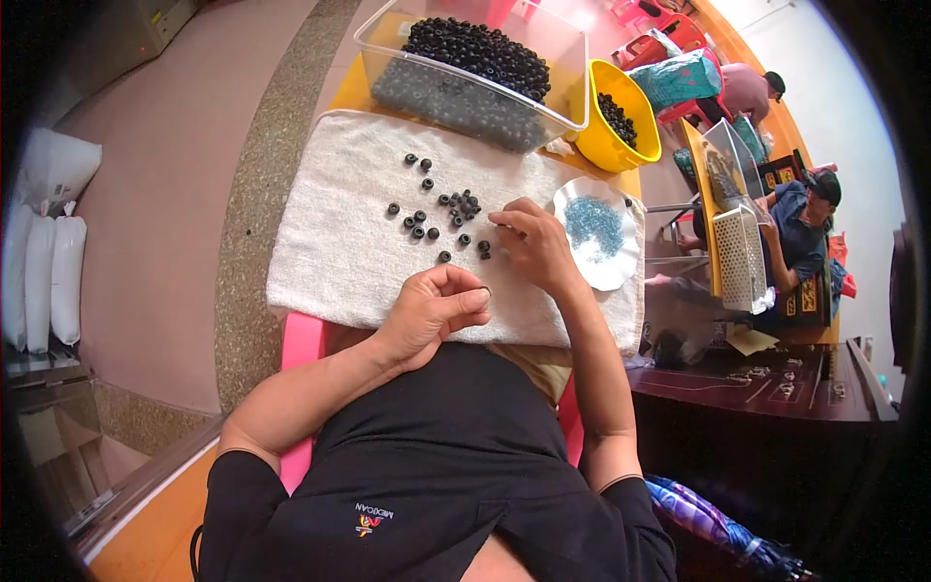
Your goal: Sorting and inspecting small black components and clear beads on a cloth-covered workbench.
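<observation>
Small black beads with holes (pixel 419 215) lie loosely scattered on a white towel (pixel 330 213), with a tighter cluster (pixel 465 204) near its middle. My left hand (pixel 438 308) is closed in a pinch above the towel's near edge. A tiny dark spot shows at its fingertips, too small to name. Beside the cluster, my right hand (pixel 538 247) reaches in with bent fingers apart, and I see nothing held between them. Right of that hand sits a white wavy-rimmed dish (pixel 621 262) holding tiny blue pieces (pixel 593 228).
A clear plastic bin (pixel 572 87) full of black beads stands at the far edge, next to a yellow bucket (pixel 635 155) with more beads. White sacks (pixel 68 281) stand at the left. Another person (pixel 800 228) sits at a table on the right.
</observation>
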Motion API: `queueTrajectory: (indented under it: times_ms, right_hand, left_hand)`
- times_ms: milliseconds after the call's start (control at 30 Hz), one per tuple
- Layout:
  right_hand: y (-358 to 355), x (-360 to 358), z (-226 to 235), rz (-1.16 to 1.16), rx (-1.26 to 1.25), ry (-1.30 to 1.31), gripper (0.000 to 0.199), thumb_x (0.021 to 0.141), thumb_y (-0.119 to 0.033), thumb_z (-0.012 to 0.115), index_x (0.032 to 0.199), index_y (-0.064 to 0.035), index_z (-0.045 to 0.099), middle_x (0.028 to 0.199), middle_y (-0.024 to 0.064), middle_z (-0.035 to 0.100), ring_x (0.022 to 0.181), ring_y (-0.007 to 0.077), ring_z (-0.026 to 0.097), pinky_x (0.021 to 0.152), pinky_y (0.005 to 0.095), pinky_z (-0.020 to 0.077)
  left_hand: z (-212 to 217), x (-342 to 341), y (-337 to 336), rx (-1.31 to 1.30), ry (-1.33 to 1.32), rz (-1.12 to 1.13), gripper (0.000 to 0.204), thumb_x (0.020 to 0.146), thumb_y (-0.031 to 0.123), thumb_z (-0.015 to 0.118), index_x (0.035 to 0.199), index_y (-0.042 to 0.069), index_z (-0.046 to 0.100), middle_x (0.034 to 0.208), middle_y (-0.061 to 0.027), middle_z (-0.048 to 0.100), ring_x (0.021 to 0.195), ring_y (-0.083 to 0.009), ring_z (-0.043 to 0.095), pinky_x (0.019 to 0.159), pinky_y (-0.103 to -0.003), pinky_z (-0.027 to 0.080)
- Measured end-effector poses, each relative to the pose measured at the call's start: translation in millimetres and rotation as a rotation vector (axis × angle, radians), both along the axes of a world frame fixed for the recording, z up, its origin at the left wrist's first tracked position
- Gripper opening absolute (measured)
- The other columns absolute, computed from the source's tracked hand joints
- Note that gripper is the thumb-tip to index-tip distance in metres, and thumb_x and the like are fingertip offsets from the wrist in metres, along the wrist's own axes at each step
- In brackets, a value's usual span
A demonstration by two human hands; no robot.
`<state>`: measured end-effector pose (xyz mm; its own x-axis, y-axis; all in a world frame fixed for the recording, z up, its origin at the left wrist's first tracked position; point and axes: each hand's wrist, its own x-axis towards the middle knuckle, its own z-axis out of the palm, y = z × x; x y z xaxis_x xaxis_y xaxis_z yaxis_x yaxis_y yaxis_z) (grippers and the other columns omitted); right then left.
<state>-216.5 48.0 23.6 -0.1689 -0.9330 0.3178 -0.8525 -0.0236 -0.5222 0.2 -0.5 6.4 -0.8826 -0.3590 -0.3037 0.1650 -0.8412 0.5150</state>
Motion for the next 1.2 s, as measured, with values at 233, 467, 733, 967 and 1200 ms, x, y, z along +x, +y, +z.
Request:
queueTrajectory:
  times_ms: [233, 467, 733, 967, 1200]
  right_hand:
    - [7.2, 3.7, -0.1, 0.026, -0.028, -0.286, 0.013, 0.08, 0.005, 0.065, 0.093, 0.002, 0.068, 0.094, 0.0096, 0.068, 0.082, 0.0169, 0.066, 0.072, 0.0267, 0.0527]
    - [12.2, 6.2, 0.3, 0.008, -0.033, -0.41, 0.012, 0.079, 0.007, 0.067, 0.09, 0.0033, 0.068, 0.096, 0.0087, 0.069, 0.083, 0.0128, 0.065, 0.072, 0.0237, 0.0519]
    - [9.4, 8.2, 7.0, -0.039, 0.066, -0.12, 0.012, 0.077, 0.003, 0.068, 0.089, 0.0012, 0.069, 0.091, 0.0098, 0.068, 0.079, 0.0203, 0.067, 0.07, 0.0291, 0.0523]
    - [9.4, 7.7, 13.0, -0.056, 0.216, -0.031, 0.011, 0.078, -0.003, 0.067, 0.088, -0.0006, 0.07, 0.09, 0.0152, 0.067, 0.083, 0.0313, 0.066, 0.074, 0.0365, 0.0516]
    - [14.2, 5.3, 12.1, -0.023, 0.245, 0.026, 0.014, 0.079, -0.006, 0.066, 0.092, -0.0001, 0.07, 0.091, 0.0161, 0.067, 0.085, 0.031, 0.066, 0.077, 0.0367, 0.0512]
  left_hand:
    - [1.1, -0.8, 1.7, -0.018, -0.013, 0.02, 0.01, 0.089, 0.004, 0.066, 0.097, 0.003, 0.06, 0.088, -0.0046, 0.065, 0.079, -0.0128, 0.065, 0.076, -0.027, 0.058]
    - [1.1, -1.1, 2.1, -0.033, -0.011, 0.021, 0.01, 0.089, 0.004, 0.067, 0.096, 0.004, 0.06, 0.088, -0.0045, 0.065, 0.079, -0.0122, 0.065, 0.076, -0.027, 0.059]
    - [1.4, -1.4, 1.6, -0.033, -0.004, 0.027, 0.011, 0.089, 0.004, 0.067, 0.096, 0.004, 0.059, 0.087, -0.0045, 0.065, 0.078, -0.0122, 0.065, 0.076, -0.027, 0.059]
    - [0.8, -0.7, 1.5, -0.037, -0.019, 0.022, 0.011, 0.089, 0.003, 0.067, 0.097, 0.004, 0.059, 0.087, -0.0044, 0.065, 0.078, -0.0122, 0.066, 0.075, -0.026, 0.059]
    - [0.4, -0.3, 3.2, -0.051, -0.02, 0.022, 0.011, 0.089, 0.003, 0.067, 0.097, 0.004, 0.06, 0.087, -0.0046, 0.065, 0.078, -0.013, 0.066, 0.074, -0.026, 0.059]
